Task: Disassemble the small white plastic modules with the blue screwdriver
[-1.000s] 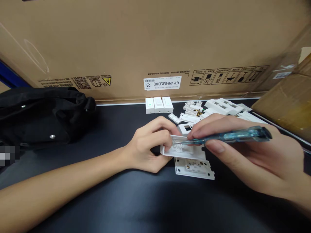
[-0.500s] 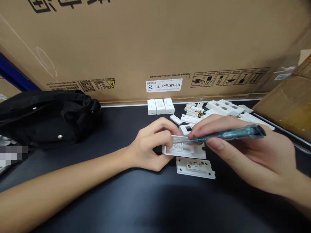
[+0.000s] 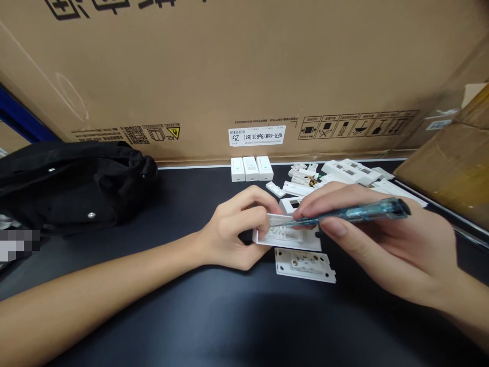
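Switch housing (image 3: 288, 238) — screwdriver (image 3: 355, 214) against it

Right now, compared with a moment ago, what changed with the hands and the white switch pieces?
The handle end of the blue screwdriver in the right hand moved a little left. The left hand kept hold of the white switch frame, and nothing was picked up or let go. The white plate and three white switches stayed where they were.
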`<state>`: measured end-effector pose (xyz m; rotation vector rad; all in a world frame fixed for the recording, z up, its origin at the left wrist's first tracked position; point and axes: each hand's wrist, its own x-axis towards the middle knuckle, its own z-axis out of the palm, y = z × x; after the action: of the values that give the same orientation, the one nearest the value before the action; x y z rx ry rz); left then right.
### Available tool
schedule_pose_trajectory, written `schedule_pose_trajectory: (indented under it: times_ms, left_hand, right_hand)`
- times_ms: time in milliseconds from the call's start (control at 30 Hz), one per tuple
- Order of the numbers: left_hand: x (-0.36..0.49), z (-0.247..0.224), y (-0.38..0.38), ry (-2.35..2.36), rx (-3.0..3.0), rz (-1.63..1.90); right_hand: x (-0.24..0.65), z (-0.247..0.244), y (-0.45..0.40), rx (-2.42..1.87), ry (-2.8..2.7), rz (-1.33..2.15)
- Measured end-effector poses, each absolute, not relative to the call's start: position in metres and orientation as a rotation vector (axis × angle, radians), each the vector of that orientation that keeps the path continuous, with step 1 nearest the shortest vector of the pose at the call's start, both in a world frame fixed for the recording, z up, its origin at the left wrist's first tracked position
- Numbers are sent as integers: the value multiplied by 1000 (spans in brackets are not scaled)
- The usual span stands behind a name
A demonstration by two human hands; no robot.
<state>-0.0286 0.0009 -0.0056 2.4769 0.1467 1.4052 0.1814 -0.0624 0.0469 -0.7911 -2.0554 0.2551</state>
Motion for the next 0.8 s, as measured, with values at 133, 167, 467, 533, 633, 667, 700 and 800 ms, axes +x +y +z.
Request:
schedule_pose_trajectory:
  times_ms: [133,167,467,533,633,667,700,800]
  left_hand:
    - [-29,-5,1,150,2484,1401]
    - [-29,-5,1,148,2483,1399]
    - [-28,-7,1,131,2463,1403]
    - [-28,-7,1,131,2458,1403]
    - [-28,-7,1,128,2457,1404]
    - [-28,-7,1,122,2457,1408]
    - [-29,-7,1,117,2455,1411]
    - [-29,-8,1,115,2445,1417]
  right_hand:
    - [182,46,-62,-793,-2050,251]
    - [182,46,-62,-792,-2052,248]
    - [182,45,-64,-805,-2043,266]
    - [182,45,-64,-801,-2047,265]
    - [182,45,-64,-802,-2058,252]
    - [182,45,-63,-804,-2061,245]
    - [182,45,-63,-805,-2064,237]
    - [183,46,-63,-803,-2077,204]
